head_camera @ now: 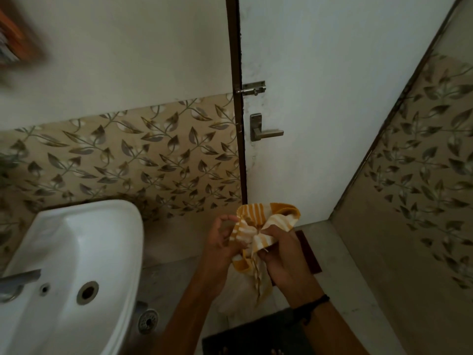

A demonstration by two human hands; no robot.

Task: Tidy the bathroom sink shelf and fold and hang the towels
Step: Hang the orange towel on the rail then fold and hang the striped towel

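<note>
Yellow striped towel [266, 221] held beside sink [128, 226].
Pinched by curled fingers of left hand [220, 244] and right hand [284, 254]; lower end blurred.

Floor [340, 272]: pale, mottled stone. One dark mat [256, 336] at the near edge, with one round metal drain [148, 321] to its left. One reddish-brown strip [311, 254] lies farther back.
</note>
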